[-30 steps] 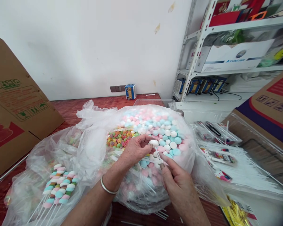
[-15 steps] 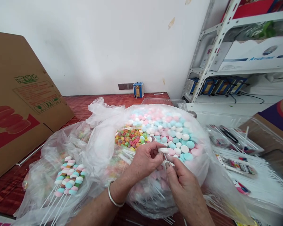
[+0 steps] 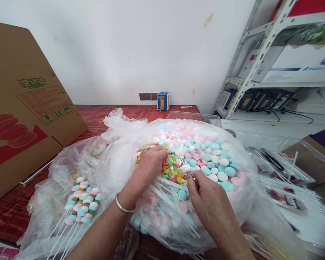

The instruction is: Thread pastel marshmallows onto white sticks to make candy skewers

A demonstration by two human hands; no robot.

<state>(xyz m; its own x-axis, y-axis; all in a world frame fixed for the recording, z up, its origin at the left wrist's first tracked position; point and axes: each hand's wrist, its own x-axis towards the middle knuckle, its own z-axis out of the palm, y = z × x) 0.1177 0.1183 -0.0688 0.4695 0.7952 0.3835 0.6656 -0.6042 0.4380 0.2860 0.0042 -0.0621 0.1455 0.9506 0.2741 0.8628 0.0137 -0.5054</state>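
A white metal shelving rack [image 3: 262, 54] stands far beyond the right hand, and a reddish wood-grained table [image 3: 93, 116] runs under both hands and out past them. On its left side, well away from the left hand, is a brown cardboard box with red and green print [image 3: 29, 108]. Right beneath the hands bulges a big translucent plastic bag [image 3: 116, 159], spread open; a smaller, crumpled see-through bag [image 3: 47, 195] lies to the left of the left forearm. Off to the right of the right hand are many thin white sticks [image 3: 314, 216]. The hands themselves are apart: the left hand [image 3: 153, 159] reaches into the large bag, its fingertips hidden (whether they grip anything I cannot tell), while the right hand [image 3: 207, 195] has thumb and forefinger pinched together at one flat round white marshmallow [image 3: 186, 168], just to the right of the left hand. Beside the left forearm lie white-stick skewers of marshmallows and rings [image 3: 82, 202]. Flat round pink, blue and white marshmallows [image 3: 206, 157] fill the bag beyond the right hand, and small red, yellow and green gummy rings [image 3: 173, 166] lie around the left fingers.
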